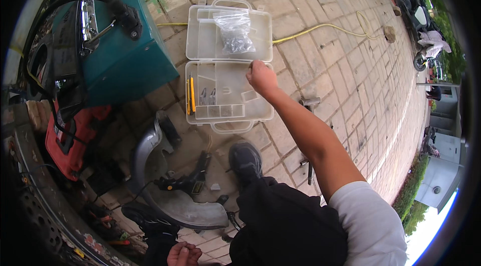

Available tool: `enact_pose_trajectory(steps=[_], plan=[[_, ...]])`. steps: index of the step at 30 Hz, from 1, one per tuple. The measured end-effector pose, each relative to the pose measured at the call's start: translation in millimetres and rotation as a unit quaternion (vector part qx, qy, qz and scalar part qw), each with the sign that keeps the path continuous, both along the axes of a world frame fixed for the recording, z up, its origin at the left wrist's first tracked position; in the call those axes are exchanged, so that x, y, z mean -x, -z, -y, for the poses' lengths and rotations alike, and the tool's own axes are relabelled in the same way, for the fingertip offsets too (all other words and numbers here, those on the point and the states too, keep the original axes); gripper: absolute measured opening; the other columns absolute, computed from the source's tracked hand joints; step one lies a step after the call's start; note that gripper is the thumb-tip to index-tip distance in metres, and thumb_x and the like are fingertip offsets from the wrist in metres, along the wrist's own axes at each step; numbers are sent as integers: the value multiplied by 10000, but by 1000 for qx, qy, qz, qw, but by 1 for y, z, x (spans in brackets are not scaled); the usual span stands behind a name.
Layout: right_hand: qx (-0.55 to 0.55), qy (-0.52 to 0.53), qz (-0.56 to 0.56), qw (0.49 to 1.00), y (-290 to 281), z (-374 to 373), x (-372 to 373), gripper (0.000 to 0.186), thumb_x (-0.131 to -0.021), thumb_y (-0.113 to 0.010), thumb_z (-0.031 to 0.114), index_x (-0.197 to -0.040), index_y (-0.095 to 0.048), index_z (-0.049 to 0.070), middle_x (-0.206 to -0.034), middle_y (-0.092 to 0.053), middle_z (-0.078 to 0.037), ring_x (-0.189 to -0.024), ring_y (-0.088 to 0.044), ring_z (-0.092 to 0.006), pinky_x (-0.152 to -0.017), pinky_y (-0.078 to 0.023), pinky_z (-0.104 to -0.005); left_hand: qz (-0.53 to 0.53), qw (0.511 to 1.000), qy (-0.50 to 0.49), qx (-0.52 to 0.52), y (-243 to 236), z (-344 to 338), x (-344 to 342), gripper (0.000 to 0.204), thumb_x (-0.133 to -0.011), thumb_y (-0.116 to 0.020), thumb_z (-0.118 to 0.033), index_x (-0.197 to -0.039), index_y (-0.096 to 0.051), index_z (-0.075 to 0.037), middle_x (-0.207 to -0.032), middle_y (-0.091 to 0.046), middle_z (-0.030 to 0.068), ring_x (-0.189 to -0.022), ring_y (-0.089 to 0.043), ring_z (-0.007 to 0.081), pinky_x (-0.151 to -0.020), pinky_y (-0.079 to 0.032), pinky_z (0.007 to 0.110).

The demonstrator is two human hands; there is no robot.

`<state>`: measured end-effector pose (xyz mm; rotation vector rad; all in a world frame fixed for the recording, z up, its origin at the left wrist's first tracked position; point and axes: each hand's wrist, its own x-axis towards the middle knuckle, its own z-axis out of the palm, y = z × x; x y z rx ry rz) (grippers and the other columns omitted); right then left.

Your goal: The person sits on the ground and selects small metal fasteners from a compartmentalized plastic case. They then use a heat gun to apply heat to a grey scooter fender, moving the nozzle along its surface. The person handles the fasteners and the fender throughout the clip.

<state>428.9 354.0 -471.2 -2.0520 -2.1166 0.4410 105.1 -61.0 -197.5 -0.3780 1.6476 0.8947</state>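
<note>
Brick paving (340,70) fills mid-frame. A clear compartment case (230,73) lies open, upper centre. Right hand (261,78): curled at its right side. Left hand (184,255), lower edge: partly curled. Any grip cannot be determined. Risk: snagging the case could scatter the small metal pieces (212,96).

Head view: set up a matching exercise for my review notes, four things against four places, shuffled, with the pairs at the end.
Things
1. clear plastic bag
2. slim yellow tool
3. right hand
4. left hand

Places
A. near the picture's lower edge
B. in the farther half of the open case
C. at the right side of the case's nearer half
D. along the left side of the case's nearer half

Pairs: 1-B; 2-D; 3-C; 4-A
</note>
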Motion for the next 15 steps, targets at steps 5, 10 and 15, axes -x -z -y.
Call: enact_pose_trajectory(steps=[5, 10, 15], plan=[[-65, 297, -42, 952, -30, -11, -112, 334, -905, -534, 267, -1038, -618, -29, -888, -662, -283, -880, -639, -446, -801, -493, -513, -12, 1000, 5, -3, -1, 1, 2, 332, -907, -658, -114, -1182, -567, 49, -1029, -629, 149, -923, -630, 274, -843, -545, 393], [-50, 325, 103, 939, -25, 15, -189, 408, -879, -519, 344, -932, -690, -24, -888, -671, -272, -897, -649, -427, -806, -503, -498, -6, 1000, 15, -9, 2, 4, -1, 332, -911, -653, -123, -1178, -566, 56, -1026, -625, 151, -918, -625, 268, -836, -543, 384], [91, 276, 85, 953, -28, 25, -148, 327, -871, -506, 316, -965, -707, 75, -971, -695, -184, -890, -659, -394, -790, -510, -496, -10, 1000, 16, -21, 1, 2, -2, 321, -916, -645, -124, -1169, -568, 58, -1021, -619, 154, -911, -619, 261, -833, -540, 377]])
